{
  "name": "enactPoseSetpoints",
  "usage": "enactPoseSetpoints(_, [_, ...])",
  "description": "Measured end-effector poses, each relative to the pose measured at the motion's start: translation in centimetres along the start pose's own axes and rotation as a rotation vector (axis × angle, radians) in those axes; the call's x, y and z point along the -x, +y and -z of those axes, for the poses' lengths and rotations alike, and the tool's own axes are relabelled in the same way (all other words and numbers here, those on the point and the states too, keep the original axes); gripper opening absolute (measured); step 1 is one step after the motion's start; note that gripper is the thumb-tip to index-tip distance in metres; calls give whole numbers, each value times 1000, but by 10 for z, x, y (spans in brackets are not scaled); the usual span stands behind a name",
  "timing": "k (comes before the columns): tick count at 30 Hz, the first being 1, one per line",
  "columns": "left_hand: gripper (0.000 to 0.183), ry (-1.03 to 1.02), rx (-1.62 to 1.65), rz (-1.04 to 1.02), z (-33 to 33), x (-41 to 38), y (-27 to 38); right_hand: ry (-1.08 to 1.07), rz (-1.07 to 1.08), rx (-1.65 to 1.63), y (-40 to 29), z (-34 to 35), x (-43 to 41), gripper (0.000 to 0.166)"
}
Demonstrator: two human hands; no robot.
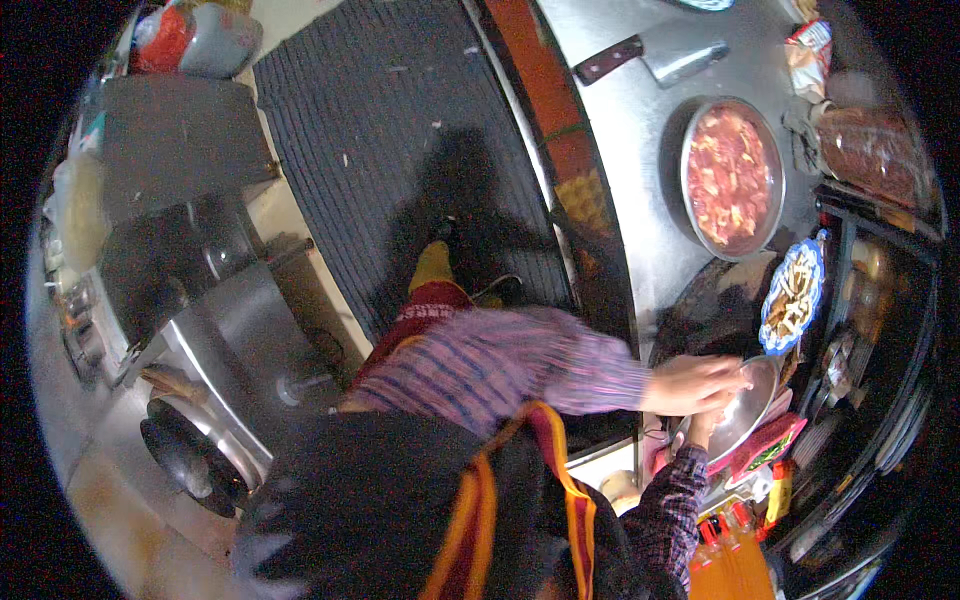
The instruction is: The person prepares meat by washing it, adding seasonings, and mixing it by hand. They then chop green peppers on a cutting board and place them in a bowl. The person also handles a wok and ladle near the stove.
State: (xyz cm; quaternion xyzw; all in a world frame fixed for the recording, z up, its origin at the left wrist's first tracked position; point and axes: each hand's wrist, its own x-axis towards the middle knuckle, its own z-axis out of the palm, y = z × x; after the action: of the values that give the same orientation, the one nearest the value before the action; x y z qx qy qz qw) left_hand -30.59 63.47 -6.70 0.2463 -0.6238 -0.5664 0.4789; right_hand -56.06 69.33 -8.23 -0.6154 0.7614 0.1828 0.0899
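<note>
My left hand (688, 385) reaches far to the right, over the near side of a shiny metal bowl (752, 415). Its fingers are bunched and blurred, overlapping my right hand (708, 424). That right hand comes up from below in a dark plaid sleeve and is partly covered by the left. Whether either one grips anything is hidden. Just beyond them, a blue-and-white plate (768, 335) carries pale strips of food (796, 296). A large metal basin of raw sliced meat (727, 176) sits farther up the steel counter (622, 142).
A cleaver (679, 60) lies on the counter near its edge. Orange bottles with red caps (727, 559) stand at lower right, near a pink box (769, 446). A jar (870, 146) is at far right. Ribbed black matting (375, 112) covers the floor; a black wok (187, 465) sits left.
</note>
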Motion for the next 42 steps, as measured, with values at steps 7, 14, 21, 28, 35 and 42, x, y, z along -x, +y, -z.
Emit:
enactPoseSetpoints(7, [18,-340,-753,336,206,190,-178,-18,-96,-22,-12,-8,-22,49])
enactPoseSetpoints(14, [17,-324,-1077,533,247,125,-380,59,-152,-70,-4,-18,-22,47])
enactPoseSetpoints(21, [21,-908,-1303,308,177,31,-566,185,-157,-127,-1,9,-20,45])
enactPoseSetpoints(28, [22,-1076,-1357,392,177,13,-610,212,-192,-299,19,-19,-12,44])
enactPoseSetpoints(35, [24,-994,-1196,572,187,14,-627,264,-129,-307,16,-24,-18,41])
enactPoseSetpoints(42, [26,-601,-668,852,221,41,-590,242,-261,-715,-41,9,-34,37])
